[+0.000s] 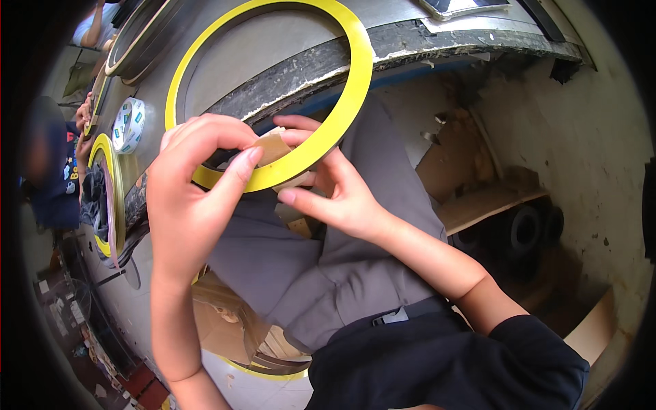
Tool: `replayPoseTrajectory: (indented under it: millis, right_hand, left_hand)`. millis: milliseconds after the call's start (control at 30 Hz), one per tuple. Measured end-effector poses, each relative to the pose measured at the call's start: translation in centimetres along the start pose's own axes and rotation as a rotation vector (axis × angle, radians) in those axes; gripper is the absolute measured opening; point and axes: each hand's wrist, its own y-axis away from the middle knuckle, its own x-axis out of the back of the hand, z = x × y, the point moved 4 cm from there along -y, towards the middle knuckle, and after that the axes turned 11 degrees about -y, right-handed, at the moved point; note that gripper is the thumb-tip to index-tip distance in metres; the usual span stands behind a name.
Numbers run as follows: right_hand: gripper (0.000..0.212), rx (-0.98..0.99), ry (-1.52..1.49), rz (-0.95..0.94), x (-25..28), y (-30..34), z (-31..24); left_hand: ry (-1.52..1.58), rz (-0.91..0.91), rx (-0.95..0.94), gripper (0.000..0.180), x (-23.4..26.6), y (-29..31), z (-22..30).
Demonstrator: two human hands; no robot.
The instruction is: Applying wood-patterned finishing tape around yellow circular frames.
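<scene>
Noted grey metal worktable (232,68) beyond the yellow ring (361,61), visible also through its opening; saw worn, dark, chipped table edge (294,82) crossing behind that opening. Well left of the ring, recorded a co-worker in a dark printed top (58,198). Directly below the ring, logged grey trousers (383,266). Found the ring itself tilted, near rim between both hands and above the trousers, far part over the worktable; cannot tell whether touching it there. Below the ring, past the trousers, noted brown cardboard (219,318). Up and left of the ring, saw dark rings (140,41) close together on the worktable. Left of the ring, beyond the left hand (205,160), observed a second yellow ring (120,178) with dark cloth (94,195) against it.

At the ring's near rim, observed left hand with thumb and index finger closed in a pinch on the edge of a brown piece (273,149). Right of that pinch, observed right hand (348,198) with fingers curled behind the rim and into the opening, thumb on the outer side, grasping rim and brown piece together. Left of the ring, noted white tape roll (128,125). Located the brown piece against the rim's inner edge.
</scene>
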Motion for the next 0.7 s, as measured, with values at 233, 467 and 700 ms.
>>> replayPoseTrajectory:
  millis: [233, 467, 700]
  right_hand:
    - [0.072, 0.274, 0.631, 0.108, -0.9, 0.8, -0.7]
    - [0.067, 0.442, 0.806, 0.167, -0.2, 3.1, 1.3]
    - [0.065, 0.646, 0.840, 0.142, -0.4, 3.1, -0.2]
  left_hand:
    - [0.069, 0.195, -0.268, 0.013, -1.2, 2.0, -1.6]
    - [-0.011, 0.333, -0.476, 0.027, -2.4, 2.7, -1.9]
    - [-0.113, 0.275, -0.506, 0.025, -2.1, 2.9, -0.9]
